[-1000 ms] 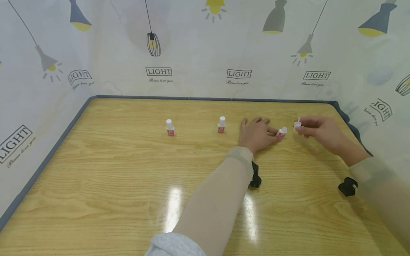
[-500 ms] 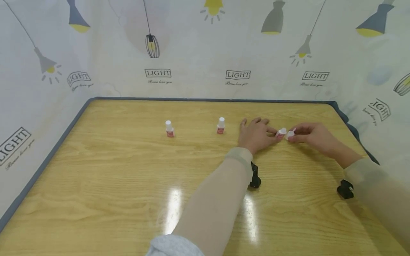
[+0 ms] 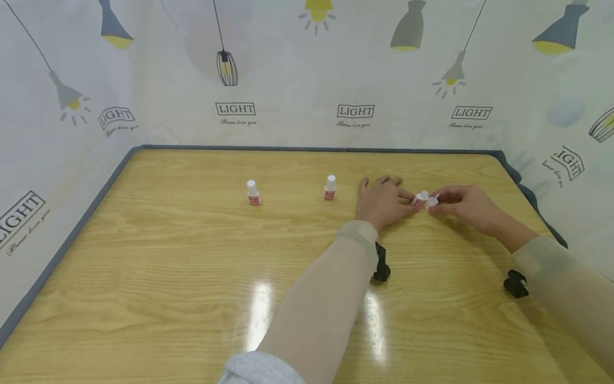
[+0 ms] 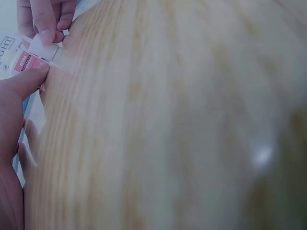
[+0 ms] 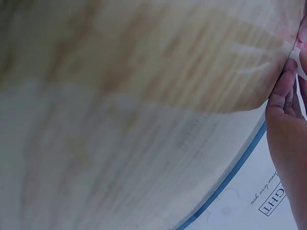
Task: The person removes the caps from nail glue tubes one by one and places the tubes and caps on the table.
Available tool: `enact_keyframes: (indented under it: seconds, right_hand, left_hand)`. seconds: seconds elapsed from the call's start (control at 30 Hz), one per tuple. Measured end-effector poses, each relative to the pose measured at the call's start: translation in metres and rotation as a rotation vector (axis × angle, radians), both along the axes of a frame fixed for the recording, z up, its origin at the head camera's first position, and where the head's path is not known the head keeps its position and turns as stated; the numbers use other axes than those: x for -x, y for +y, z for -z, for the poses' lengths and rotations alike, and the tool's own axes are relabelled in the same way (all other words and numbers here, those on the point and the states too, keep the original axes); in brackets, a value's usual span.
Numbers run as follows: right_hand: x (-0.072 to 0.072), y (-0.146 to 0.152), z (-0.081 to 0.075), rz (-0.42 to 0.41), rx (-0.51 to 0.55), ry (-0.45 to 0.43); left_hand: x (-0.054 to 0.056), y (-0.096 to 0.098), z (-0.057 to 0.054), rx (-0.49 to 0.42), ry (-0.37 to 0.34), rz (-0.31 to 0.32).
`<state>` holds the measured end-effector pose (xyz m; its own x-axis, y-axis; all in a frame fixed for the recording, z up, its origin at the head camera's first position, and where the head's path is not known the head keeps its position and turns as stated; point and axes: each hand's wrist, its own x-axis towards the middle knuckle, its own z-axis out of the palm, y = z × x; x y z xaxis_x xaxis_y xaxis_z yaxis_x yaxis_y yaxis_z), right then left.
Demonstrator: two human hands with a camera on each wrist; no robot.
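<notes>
Right of centre in the head view, my left hand (image 3: 382,201) holds a small white bottle (image 3: 420,199) with a red label, tilted to the right, between thumb and forefinger. Its other fingers spread over the table. Facing it, my right hand (image 3: 472,208) pinches a small white cap-like piece (image 3: 431,203) with a thin pale stem, right beside the bottle's top. In the left wrist view the white piece (image 4: 44,48) overlaps the upper end of the bottle (image 4: 28,62), and the left thumb (image 4: 33,79) lies across the label. Fingers cover part of both things.
Two similar white bottles with red labels stand upright on the wooden table (image 3: 192,256): one bottle (image 3: 329,188) left of my left hand, another bottle (image 3: 253,193) farther left. A dark edging (image 3: 278,148) borders the table, with lamp-patterned walls (image 3: 288,69) behind it.
My right hand has moved left and slightly down, bringing the white piece from apart to right beside the tilted bottle. The left hand has kept its hold in place.
</notes>
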<state>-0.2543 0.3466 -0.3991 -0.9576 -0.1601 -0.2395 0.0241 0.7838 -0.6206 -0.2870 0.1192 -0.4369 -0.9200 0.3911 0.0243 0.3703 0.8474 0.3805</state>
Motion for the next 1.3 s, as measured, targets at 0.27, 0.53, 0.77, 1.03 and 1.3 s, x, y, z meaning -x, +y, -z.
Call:
enact_keyframes:
  seconds: [0.27,0.53,0.77,1.03,1.3]
  right_hand:
    - [0.003,0.002,0.003,-0.004,-0.024,-0.008]
    - [0.001,0.005,0.003,-0.006,-0.030,-0.008]
    - [-0.001,0.008,0.000,-0.030,-0.059,-0.016]
    - [0.002,0.011,-0.019,-0.100,-0.079,-0.030]
    - [0.009,0.007,-0.073,-0.087,-0.071,0.002]
  left_hand:
    - [0.000,0.001,0.002,-0.001,0.006,0.001]
    - [-0.004,0.002,-0.002,-0.001,0.007,0.017]
    - [-0.003,0.007,-0.001,0.001,-0.002,0.027]
    - [0.007,0.008,0.007,0.015,0.013,0.048]
    - [0.008,-0.006,-0.029,0.061,-0.049,0.139]
